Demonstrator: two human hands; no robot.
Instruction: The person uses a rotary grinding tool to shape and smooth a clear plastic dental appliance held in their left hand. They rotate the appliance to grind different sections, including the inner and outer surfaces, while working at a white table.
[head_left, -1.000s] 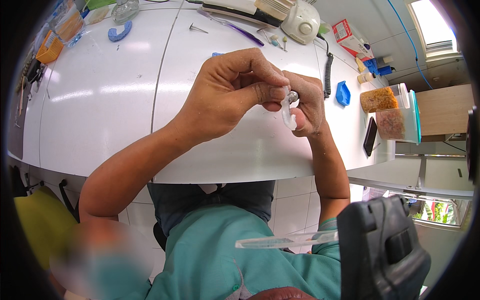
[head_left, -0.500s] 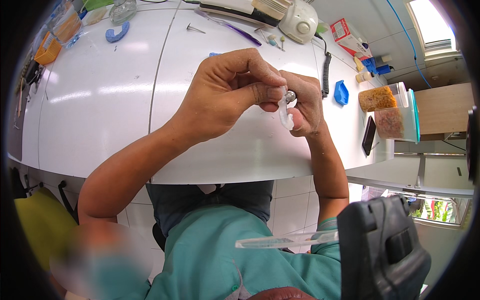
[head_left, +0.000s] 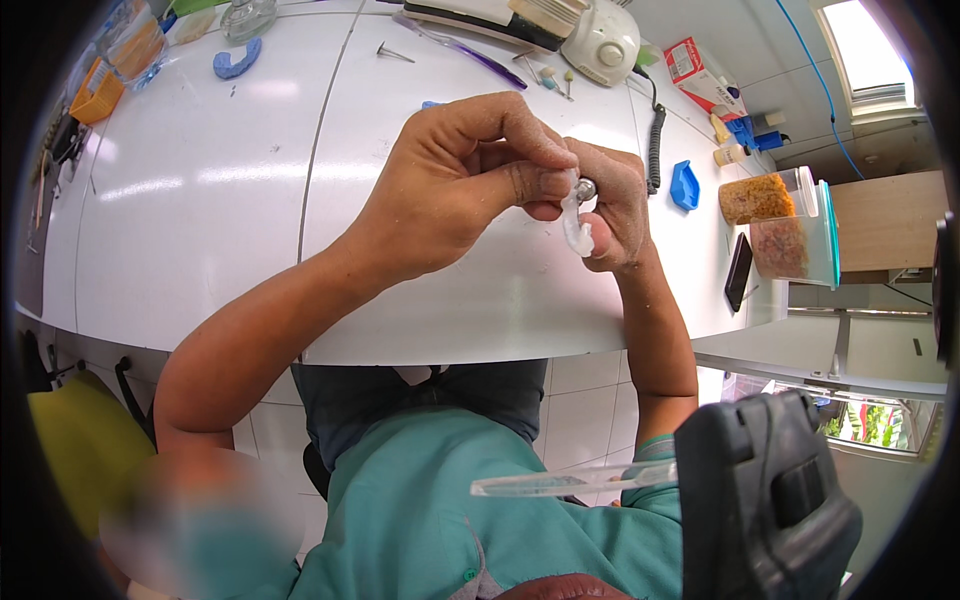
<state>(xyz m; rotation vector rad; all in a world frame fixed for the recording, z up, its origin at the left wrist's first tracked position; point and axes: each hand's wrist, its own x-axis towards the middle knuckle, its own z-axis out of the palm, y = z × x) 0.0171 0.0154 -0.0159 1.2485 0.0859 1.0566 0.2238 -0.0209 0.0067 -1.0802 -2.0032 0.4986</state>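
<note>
1. Head view: the left hand (head_left: 470,185) has its thumb and forefinger drawn together in a pinch on the upper end of a whitish, see-through curved piece (head_left: 573,222); its other fingers are curled.
2. The right hand (head_left: 622,205) is curled around a metal tool (head_left: 587,189); only the tool's round end shows, just beside the piece. The right thumb is at the piece's lower end; whether it presses on it I cannot tell.
3. The piece is held up over the bench (head_left: 200,250), right of its middle, between the near and far edges. Pale dust covers parts of both hands.
4. Toward the bench's far left corner are a blue mould (head_left: 237,62), a basket (head_left: 97,93) and a glass jar (head_left: 248,20).
5. Along the far edge lie a metal pin (head_left: 396,53), a purple stick (head_left: 485,65) and some small bits (head_left: 549,78), near a white machine (head_left: 602,45). A coiled cord (head_left: 656,150) runs down beside the right hand.
6. Toward the right edge are a blue tray (head_left: 685,186), a bottle (head_left: 731,155), a red-and-white box (head_left: 703,80), a tub of orange stuff (head_left: 756,198), a tub of pinkish stuff (head_left: 783,248) and a black phone (head_left: 739,272).
</note>
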